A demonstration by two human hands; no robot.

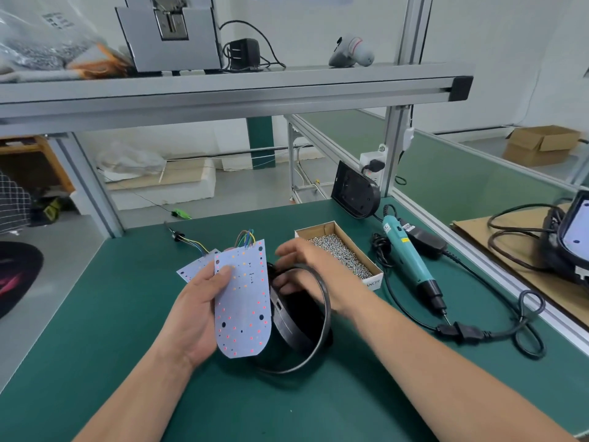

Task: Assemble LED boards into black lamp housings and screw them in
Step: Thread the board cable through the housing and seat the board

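My left hand (199,304) holds a white LED board (243,301) upright, thumb pressed on its face; coloured wires sprout from its top. A second LED board (196,266) lies on the mat behind it. Just right of the board, a black lamp housing (294,327) stands tilted on the green mat. My right hand (310,269) reaches over the housing's far rim, fingers curled at the edge; its grip is partly hidden. A teal electric screwdriver (411,260) lies to the right, and a cardboard box of screws (342,252) sits behind the housing.
Another black housing (355,189) leans against the frame post at the back. Black power cables (497,333) loop across the mat's right side. An aluminium shelf (223,87) runs overhead. More black lamp parts (570,237) sit on brown board at far right.
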